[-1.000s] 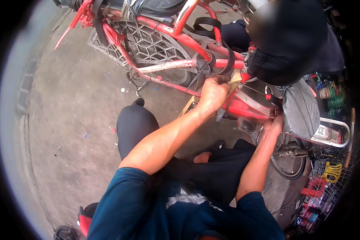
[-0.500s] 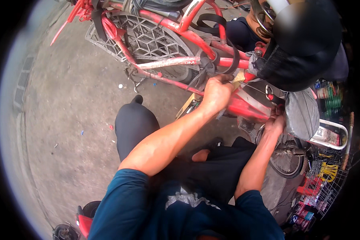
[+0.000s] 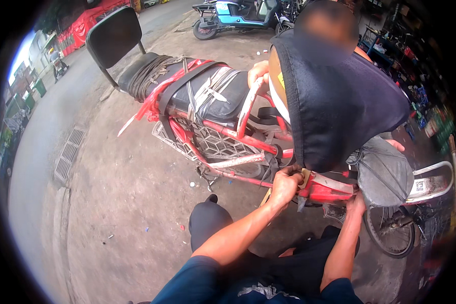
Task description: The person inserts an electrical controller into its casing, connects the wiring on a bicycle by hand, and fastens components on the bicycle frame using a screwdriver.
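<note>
A red electric bike (image 3: 268, 148) with scuffed paint stands across the space before me. My left hand (image 3: 286, 186) is closed at the middle of its frame, fingers curled beside a small tan piece (image 3: 305, 177); what they hold, if anything, is hidden. Just right of it lies a long red panel (image 3: 329, 190) with a pale top strip. My right hand (image 3: 356, 203) reaches up to the panel's front end, below a grey cover (image 3: 387, 169) bound with cord. Its fingers are mostly concealed. A small red tip (image 3: 345, 173) shows above the panel.
Another person in a dark garment (image 3: 349, 101) leans close over the bike, one hand (image 3: 258, 72) on a frame tube. Cords and straps cross the black seat (image 3: 207, 93). A blue scooter (image 3: 243, 17) is parked behind. A drain grate (image 3: 70, 152) lies at left.
My view has tilted upward and left, bringing in the seat, the street and the other person's hand. Both my hands stay at about the same parts of the bike.
</note>
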A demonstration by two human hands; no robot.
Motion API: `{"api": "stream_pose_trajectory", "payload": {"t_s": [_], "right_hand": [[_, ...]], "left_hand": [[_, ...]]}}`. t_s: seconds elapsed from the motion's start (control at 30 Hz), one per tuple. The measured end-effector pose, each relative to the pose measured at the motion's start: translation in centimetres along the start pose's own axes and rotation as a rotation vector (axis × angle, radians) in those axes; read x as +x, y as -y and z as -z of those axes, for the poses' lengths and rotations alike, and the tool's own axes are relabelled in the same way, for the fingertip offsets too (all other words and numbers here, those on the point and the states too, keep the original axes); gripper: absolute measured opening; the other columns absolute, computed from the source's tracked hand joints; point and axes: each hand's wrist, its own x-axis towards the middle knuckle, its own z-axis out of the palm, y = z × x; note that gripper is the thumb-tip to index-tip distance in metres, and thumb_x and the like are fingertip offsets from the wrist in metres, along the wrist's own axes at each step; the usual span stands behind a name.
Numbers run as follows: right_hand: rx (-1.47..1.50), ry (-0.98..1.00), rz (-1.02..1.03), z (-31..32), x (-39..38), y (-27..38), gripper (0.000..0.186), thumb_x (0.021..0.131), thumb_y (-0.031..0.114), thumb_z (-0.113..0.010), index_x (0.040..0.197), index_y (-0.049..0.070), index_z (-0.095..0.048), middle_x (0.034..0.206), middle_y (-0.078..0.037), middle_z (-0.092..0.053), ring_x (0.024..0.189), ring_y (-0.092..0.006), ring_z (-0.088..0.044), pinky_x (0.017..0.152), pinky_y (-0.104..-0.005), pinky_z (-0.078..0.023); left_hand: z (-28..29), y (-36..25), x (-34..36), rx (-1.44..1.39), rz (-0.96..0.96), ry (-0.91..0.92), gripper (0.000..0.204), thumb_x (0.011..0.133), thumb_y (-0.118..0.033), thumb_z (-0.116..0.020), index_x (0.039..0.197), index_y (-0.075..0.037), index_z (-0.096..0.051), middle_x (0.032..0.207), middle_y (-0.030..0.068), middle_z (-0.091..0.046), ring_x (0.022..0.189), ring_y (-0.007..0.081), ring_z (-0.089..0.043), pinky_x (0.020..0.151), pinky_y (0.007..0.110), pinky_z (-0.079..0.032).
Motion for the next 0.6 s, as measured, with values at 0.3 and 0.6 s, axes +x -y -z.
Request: {"api": "stream_pose_trajectory", "payload": {"t_s": [0.3, 0.6], "right_hand": [[0.165, -0.030, 0.012, -4.6, -2.7, 1.0, 0.029, 0.094, 0.017, -0.053, 0.118, 0.002, -0.054, 0.117, -0.009, -0.061, 0.105, -0.0211, -0.058, 0.096, -0.0354, -0.046], [-0.010, 0.138, -0.025, 3.4, 6.0, -2.1, 0.035, 0.095, 0.020, -0.049, 0.123, 0.000, -0.052, 0.122, -0.011, -0.057, 0.107, -0.0224, -0.056, 0.099, -0.0346, -0.043]], "left_hand": [[1.2, -0.4, 0.6, -0.009, -0.025, -0.013, 0.026, 0.080, -0.008, -0.057, 0.103, 0.004, -0.064, 0.076, 0.0030, -0.061, 0.064, 0.0091, -0.055, 0.053, 0.023, -0.043], [1.1, 1.2, 1.3, 0.017, -0.075, 0.080, 0.029, 0.077, -0.006, -0.050, 0.100, 0.002, -0.067, 0.078, 0.0047, -0.066, 0.060, 0.0078, -0.054, 0.051, 0.023, -0.041]]}}
